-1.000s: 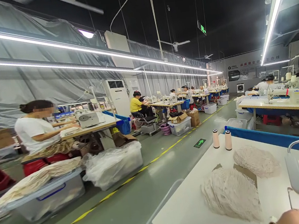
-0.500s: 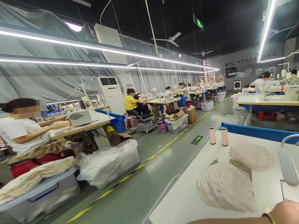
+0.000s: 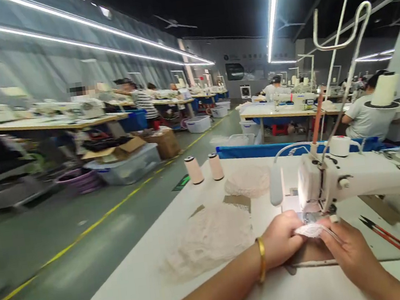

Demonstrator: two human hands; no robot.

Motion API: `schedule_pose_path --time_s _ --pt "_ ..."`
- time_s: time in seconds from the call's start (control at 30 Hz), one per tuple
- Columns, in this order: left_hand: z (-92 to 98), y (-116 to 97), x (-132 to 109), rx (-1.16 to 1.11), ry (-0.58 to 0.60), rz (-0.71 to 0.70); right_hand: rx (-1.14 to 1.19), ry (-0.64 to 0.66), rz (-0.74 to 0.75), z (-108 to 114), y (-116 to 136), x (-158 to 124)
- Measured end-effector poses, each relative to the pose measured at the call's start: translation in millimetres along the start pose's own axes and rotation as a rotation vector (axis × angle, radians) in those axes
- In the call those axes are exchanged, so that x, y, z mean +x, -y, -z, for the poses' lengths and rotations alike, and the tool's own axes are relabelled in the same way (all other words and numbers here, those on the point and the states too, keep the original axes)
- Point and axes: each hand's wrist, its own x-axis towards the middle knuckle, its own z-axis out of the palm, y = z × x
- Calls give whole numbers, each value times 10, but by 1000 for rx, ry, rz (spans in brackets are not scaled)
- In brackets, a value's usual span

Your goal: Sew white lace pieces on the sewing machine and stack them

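Note:
At the sewing machine (image 3: 316,179), both hands hold a small piece of off-white lace fabric (image 3: 310,230) just in front of the needle area. My left hand (image 3: 284,239), with a gold bangle on its wrist, pinches the fabric's left end. Its right end sits between the thumb and fingers of my right hand (image 3: 352,248). The presser foot is partly hidden behind the fingers. Orange-handled thread snips (image 3: 385,234) lie on the table to the right of my right hand. A blurred heap of pale lace pieces (image 3: 211,238) spreads to the left of my left hand.
Two peach thread cones (image 3: 194,170) stand at the table's far left corner. Behind them lies another lace pile (image 3: 249,181). A blue cloth trough (image 3: 251,153) runs along the far edge. Co-workers sit at other machines beyond, and a yellow-lined aisle (image 3: 109,212) passes on the left.
My view has swung right and down toward the sewing machine. Both hands and the lace piece now show, where before only one hand was seen at the lower right edge.

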Motion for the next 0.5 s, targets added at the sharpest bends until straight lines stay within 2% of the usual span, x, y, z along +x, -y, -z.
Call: schedule_pose_path --time_s 0.1,0.23,0.5 --pt "62 -3 37 -96 34 33 76 -37 -52 7 109 94" --pt "105 -7 62 -151 55 102 122 -48 -121 -11 111 108" --pt "84 -88 56 -181 44 158 157 -54 -109 -18 99 79"
